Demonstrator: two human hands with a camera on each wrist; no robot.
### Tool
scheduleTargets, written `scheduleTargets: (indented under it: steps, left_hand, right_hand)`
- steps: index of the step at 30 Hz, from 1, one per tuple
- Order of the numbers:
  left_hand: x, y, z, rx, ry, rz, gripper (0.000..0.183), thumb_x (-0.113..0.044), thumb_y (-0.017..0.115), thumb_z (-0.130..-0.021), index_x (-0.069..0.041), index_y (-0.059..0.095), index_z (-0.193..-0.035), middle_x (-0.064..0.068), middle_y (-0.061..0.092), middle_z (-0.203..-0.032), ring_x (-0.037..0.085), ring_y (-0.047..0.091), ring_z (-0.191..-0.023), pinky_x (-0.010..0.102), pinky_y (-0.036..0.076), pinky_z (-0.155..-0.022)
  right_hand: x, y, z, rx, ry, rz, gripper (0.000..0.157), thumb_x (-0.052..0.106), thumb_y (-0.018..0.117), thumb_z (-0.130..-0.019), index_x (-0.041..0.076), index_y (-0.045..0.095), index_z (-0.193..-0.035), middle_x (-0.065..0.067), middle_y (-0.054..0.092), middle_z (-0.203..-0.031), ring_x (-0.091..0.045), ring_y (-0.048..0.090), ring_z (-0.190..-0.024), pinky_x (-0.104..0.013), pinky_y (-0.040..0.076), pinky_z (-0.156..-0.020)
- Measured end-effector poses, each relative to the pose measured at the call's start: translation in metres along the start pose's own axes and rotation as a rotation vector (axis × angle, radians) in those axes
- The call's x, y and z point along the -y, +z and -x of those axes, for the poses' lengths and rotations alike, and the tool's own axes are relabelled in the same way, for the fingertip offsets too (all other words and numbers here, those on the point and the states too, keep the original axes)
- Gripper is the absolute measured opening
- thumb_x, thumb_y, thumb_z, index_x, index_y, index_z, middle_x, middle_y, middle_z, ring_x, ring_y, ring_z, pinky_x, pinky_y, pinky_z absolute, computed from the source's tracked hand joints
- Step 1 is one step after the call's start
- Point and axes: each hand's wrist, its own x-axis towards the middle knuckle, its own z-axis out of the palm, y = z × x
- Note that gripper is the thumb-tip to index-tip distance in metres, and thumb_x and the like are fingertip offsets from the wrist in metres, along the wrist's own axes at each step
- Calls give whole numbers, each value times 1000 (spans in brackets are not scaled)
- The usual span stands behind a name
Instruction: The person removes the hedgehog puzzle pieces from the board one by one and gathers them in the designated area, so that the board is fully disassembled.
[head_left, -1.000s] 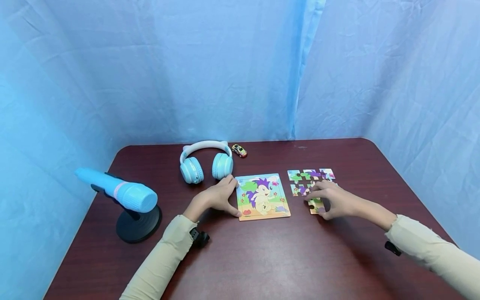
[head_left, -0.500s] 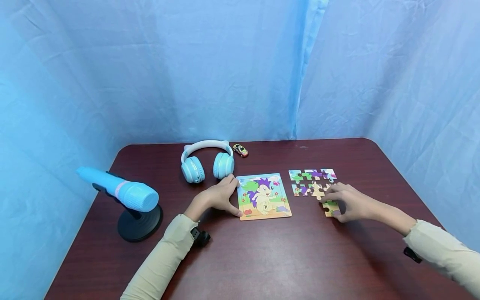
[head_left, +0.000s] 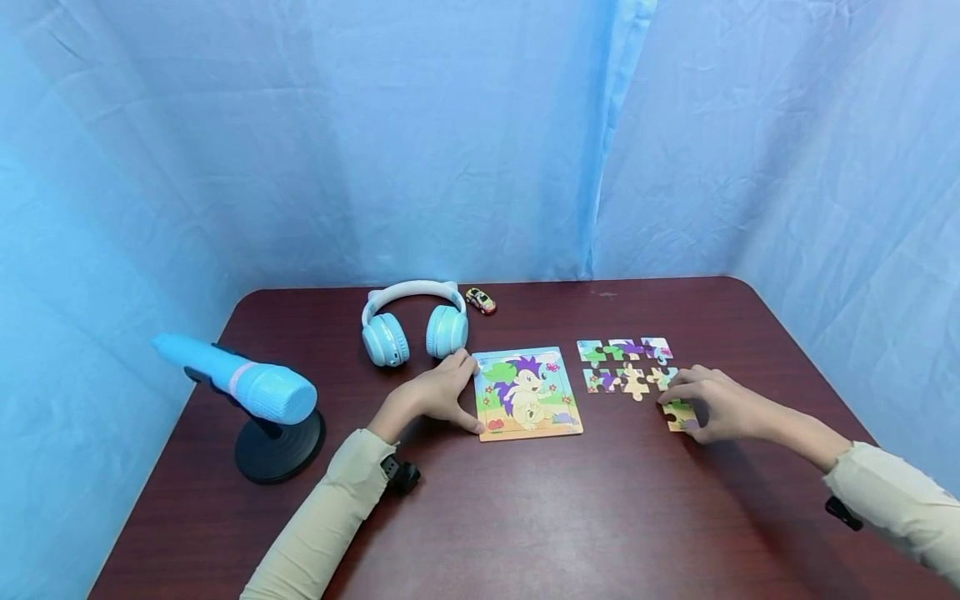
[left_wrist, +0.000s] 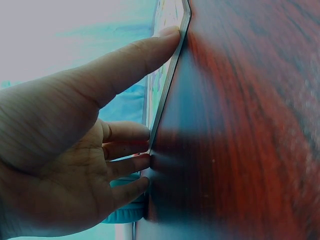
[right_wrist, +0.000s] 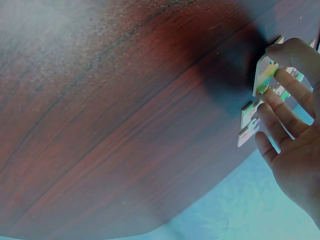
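Note:
A square picture board (head_left: 527, 395) with a purple-spined hedgehog on it lies flat on the table. My left hand (head_left: 437, 393) rests along its left edge; in the left wrist view the thumb (left_wrist: 137, 59) touches the edge near one corner, and the other fingers extend loosely toward the other. To the right of the board, my right hand (head_left: 722, 405) pinches a green and orange jigsaw piece (head_left: 679, 416) between thumb and fingers; this piece (right_wrist: 266, 75) tilts up in the right wrist view. Just behind it lie two rows of jigsaw pieces (head_left: 634, 382).
Blue headphones (head_left: 447, 332) and a toy car (head_left: 482, 301) sit behind the board. At the left, a blue microphone (head_left: 273, 393) leans on a black stand (head_left: 279, 446). Blue curtains (head_left: 420, 150) surround the dark red table (head_left: 525, 533).
My right hand has moved to the right with the jigsaw piece, away from the front of the rows, uncovering more of them. My left hand stays at the board.

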Motion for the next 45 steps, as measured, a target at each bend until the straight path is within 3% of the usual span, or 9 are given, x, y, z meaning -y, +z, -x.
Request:
scheduleTargets:
  steps: [13, 29, 39, 45]
  left_hand:
    - [1, 1, -1, -1, 8, -2, 82, -47, 87, -79, -2, 45, -134, 9, 42, -124, 22, 43, -115, 37, 45, -100]
    - [2, 2, -1, -1, 3, 2, 83, -47, 86, -79, -2, 45, -135, 9, 42, -125, 21, 43, -115, 37, 45, -100]
    - [3, 2, -1, 3, 3, -8, 84, -48, 86, -79, -2, 45, -136, 9, 42, -125, 21, 42, -116, 36, 44, -101]
    - [2, 1, -1, -1, 3, -7, 82, -48, 87, -79, -2, 46, -134, 9, 42, -123, 21, 43, -114, 36, 45, -99]
  right_hand:
    - [0, -4, 1, 50, 69, 5, 46, 5, 84, -65, 19, 77, -108, 2, 66, -107, -12, 51, -89, -30, 40, -69]
    - [-3, -3, 1, 71, 96, -21, 47, 8, 86, -67, 21, 76, -110, 1, 65, -107, -11, 49, -88, -29, 38, -68]
    - [0, -3, -1, 0, 32, -3, 47, 3, 86, -64, 19, 77, -108, 4, 65, -104, -9, 49, -87, -28, 36, -68]
    - [11, -5, -13, 42, 98, -45, 48, 3, 85, -65, 20, 76, -110, -2, 66, -111, -16, 53, -93, -35, 43, -71]
